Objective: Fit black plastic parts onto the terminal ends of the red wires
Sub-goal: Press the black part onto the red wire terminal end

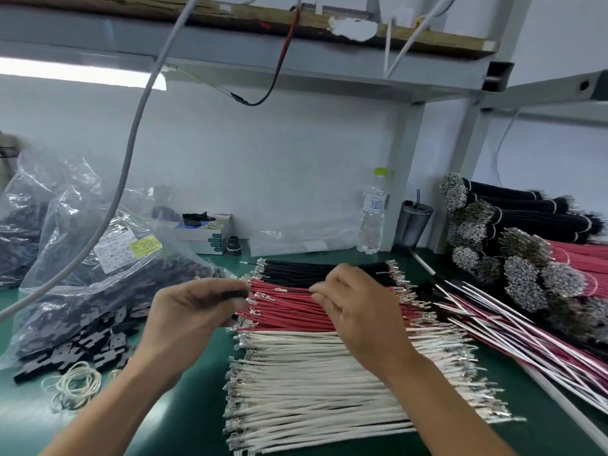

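Little can be read here. The water bottle (372,212) near the bench's back edge carries a white label with blue handwritten marks, too blurred to make out. The clear plastic bag (98,258) at the bench's left edge bears a white printed label (113,250) and a yellow sticker (145,247); their print is too small to read.

Green bench (197,406): wire rows (316,373), seemingly bagged parts (98,274).

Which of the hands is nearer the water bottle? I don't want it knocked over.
Right. The right hand is below the water bottle, slightly left; the left hand is farther left.
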`<move>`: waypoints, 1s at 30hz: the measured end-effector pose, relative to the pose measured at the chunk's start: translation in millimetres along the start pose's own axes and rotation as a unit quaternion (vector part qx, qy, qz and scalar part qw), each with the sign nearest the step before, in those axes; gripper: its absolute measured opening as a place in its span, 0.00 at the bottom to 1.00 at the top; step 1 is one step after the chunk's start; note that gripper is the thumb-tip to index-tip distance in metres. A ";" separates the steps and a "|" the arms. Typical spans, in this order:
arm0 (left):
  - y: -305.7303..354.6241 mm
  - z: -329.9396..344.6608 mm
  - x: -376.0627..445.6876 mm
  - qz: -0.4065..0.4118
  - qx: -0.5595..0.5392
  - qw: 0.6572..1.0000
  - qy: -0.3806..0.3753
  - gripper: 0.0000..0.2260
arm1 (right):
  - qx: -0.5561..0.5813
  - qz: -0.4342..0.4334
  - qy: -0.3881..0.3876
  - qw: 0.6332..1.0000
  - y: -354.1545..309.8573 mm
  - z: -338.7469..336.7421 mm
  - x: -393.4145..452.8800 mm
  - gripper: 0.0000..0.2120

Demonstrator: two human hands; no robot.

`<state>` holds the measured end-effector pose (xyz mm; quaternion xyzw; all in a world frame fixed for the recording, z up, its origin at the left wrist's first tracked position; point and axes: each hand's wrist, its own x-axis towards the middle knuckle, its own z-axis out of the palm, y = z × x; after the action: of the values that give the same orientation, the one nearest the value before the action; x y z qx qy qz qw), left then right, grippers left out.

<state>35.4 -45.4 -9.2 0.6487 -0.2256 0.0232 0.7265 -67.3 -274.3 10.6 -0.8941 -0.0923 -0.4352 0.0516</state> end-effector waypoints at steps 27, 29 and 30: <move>3.1 14.0 -10.9 -0.057 -0.013 0.995 -0.078 0.11 | 0.148 0.103 -0.056 0.982 -8.4 10.9 -7.4 0.03; 3.1 13.6 -10.8 -0.056 -0.008 0.995 -0.078 0.11 | 0.142 0.099 -0.056 0.983 -9.0 10.8 -7.6 0.03; 3.0 13.4 -10.5 -0.056 -0.007 0.995 -0.078 0.11 | 0.142 0.099 -0.051 0.984 -9.7 11.0 -7.6 0.04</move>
<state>21.0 -55.0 -9.5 0.6549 -0.2451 -0.0694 0.7115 -65.5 -263.9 -2.1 -0.9034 -0.0664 -0.3642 0.2162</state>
